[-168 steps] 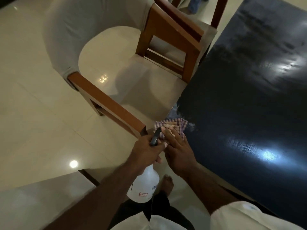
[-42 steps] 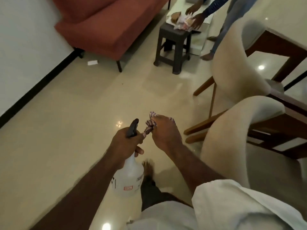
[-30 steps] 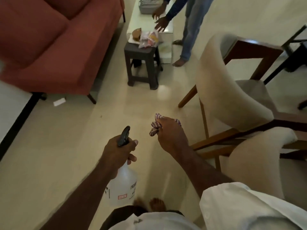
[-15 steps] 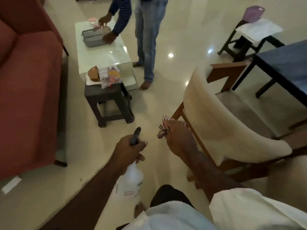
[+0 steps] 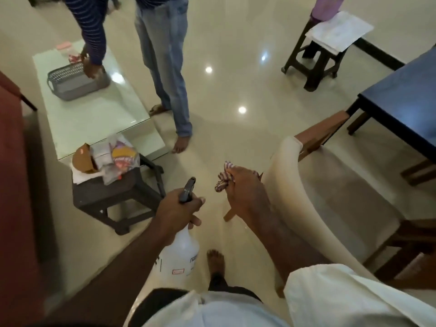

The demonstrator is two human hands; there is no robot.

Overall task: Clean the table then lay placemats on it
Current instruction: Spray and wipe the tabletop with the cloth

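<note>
Standing apart from the dark surface (image 5: 405, 95) at far right, the person has the left grip (image 5: 179, 208) curled round the spray bottle (image 5: 180, 256) and the right grip (image 5: 243, 187) clutching the checked cloth (image 5: 223, 178); wiping looks finished, so next comes shedding both and fetching placemats.

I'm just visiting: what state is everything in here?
White plastic spray bottle: upright, gripped by the left hand.
Checked cloth: bunched up, gripped by the right hand.
Grey slotted basket: upright on the pale low table.
Dark plastic stool: upright, packets piled on top.
</note>
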